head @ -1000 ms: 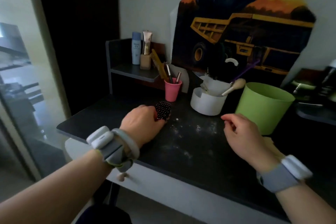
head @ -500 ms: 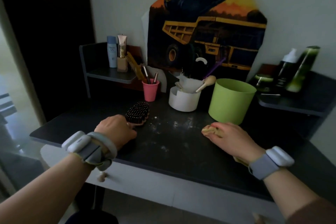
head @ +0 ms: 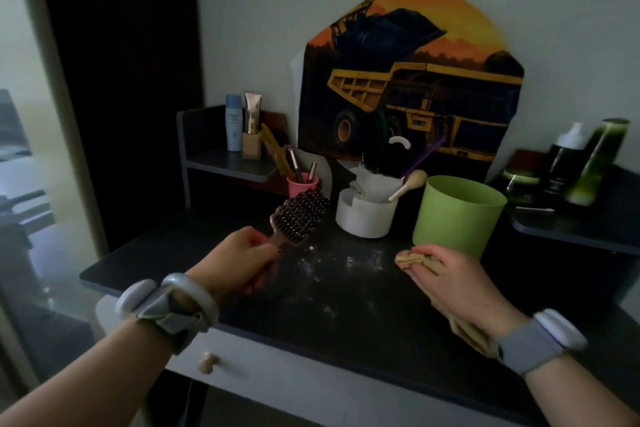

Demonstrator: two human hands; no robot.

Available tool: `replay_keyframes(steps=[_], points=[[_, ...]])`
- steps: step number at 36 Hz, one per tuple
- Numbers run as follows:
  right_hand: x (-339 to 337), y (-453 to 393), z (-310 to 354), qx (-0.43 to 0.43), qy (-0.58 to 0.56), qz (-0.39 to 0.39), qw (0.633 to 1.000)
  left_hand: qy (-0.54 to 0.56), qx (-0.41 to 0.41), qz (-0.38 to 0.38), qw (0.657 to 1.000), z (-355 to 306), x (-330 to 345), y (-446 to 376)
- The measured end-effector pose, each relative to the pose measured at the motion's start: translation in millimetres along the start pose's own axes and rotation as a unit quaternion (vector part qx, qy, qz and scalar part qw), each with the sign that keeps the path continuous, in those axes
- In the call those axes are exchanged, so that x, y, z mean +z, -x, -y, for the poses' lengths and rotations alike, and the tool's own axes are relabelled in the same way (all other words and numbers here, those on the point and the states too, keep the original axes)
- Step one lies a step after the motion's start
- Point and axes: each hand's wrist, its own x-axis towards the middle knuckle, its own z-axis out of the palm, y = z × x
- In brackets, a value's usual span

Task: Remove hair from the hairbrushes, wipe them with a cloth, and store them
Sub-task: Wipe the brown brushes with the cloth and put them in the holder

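At the far left, a small dark shelf is seen to carry a blue bottle and a pink tube. Just right of it, a pink cup with pens or brushes standing in it is set on the dark tabletop.

The left hand is curled round the handle of a vented paddle hairbrush, which is held above the tabletop with its bristled head tilted up and away, towards the pink cup. Whether any hair is caught in the bristles cannot be told in this dim light. Pale specks are scattered on the tabletop between the two hands.

Further right, a white tub holding a wooden-handled tool and other items is placed beside a green bucket. Near the bucket, the right hand is closed over a folded tan cloth, whose front end shows past the fingertips and whose rear end shows under the wrist.

The wiping step is judged to be in hand: brush lifted, cloth taken up, the two well apart. For the next move, cloth and brush would need to be brought together, the brush steadied by its handle while the cloth is drawn over head and bristles. Storage is not yet done.

At the far right, dark and green bottles are stood on a side shelf.
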Motion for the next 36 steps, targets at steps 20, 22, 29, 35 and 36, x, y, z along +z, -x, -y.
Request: replay_keyframes(steps=[20, 22, 29, 35, 36], points=[[34, -58, 93, -0.3, -0.108, -0.16, 0.934, 0.401, 0.117, 0.018, 0.908, -61, 76, -75], [39, -62, 93, -0.313, -0.088, -0.177, 0.929, 0.408, 0.129, 0.02, 0.904, -60, 78, -81], [58, -57, 83, -0.347, 0.004, -0.2, 0.916, 0.408, 0.158, 0.039, 0.898, -47, 82, -96], [61, -52, 84, -0.343, 0.038, -0.209, 0.915, 0.414, 0.152, 0.07, 0.895, -46, 83, -93], [62, -51, 84, -0.339, 0.045, -0.202, 0.918, 0.418, 0.146, 0.075, 0.893, -45, 84, -92]])
